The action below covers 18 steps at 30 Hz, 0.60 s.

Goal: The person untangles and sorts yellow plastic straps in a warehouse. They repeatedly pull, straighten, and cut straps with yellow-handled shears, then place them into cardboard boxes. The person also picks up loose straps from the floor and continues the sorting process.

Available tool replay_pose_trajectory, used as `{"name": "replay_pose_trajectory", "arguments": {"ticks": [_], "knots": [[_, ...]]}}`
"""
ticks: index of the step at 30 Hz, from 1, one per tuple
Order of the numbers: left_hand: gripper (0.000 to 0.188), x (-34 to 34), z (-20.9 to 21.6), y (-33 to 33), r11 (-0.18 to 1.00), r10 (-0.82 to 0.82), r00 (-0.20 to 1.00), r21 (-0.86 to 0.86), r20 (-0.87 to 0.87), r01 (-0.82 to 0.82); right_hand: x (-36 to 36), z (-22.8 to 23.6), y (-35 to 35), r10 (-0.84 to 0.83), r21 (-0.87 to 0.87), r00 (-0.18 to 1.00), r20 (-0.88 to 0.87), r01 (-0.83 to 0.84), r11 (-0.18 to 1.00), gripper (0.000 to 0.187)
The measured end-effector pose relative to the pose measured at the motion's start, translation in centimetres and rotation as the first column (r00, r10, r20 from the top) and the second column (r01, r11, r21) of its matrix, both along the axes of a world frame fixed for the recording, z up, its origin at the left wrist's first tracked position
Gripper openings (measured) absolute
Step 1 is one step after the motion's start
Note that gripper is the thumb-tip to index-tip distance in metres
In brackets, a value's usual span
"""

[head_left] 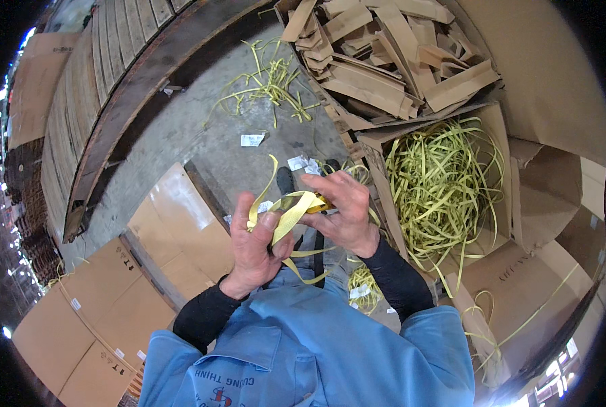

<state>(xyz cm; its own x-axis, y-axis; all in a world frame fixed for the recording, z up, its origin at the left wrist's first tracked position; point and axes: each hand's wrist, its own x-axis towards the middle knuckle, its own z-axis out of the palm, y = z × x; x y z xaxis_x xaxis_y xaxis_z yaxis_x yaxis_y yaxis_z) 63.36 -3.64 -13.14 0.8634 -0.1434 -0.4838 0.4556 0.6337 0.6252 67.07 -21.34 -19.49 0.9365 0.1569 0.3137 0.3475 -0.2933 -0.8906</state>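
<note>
In front of my body, my left hand [257, 241] pinches a flat yellow strap [293, 218] between thumb and fingers. The strap is looped, with one end standing up above the hand and another length hanging below it. Close on the right, my right hand [348, 211] is closed around a small yellow tool [324, 203], mostly hidden by the fingers, so its kind is unclear. The tool lies against the strap, and a dark, metal-looking part shows beside the loop.
To the right stands a carton [393, 203] heaped with yellow straps [445, 183]. Beyond it, a large box holds cardboard strips [371, 85]. More straps [272, 81] and paper labels [252, 140] litter the concrete floor. Flat cartons [106, 292] lie left, below a slatted wooden structure [106, 88].
</note>
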Motion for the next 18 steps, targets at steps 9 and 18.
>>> {"name": "replay_pose_trajectory", "arguments": {"ticks": [9, 18], "knots": [[0.020, -0.8, 1.6, 1.9, 0.964, 0.106, 0.945, 0.266, -0.310, -0.020, -0.4, -4.3, -7.4, -0.727, -0.065, 0.590, -0.352, 0.760, 0.647, 0.032], [0.012, 1.9, 1.4, 3.0, 0.974, 0.210, 0.974, 0.105, -0.086, -0.201, -4.6, -6.7, -2.0, 0.311, 0.646, 0.664, -0.681, 0.344, 0.681, 0.036]]}}
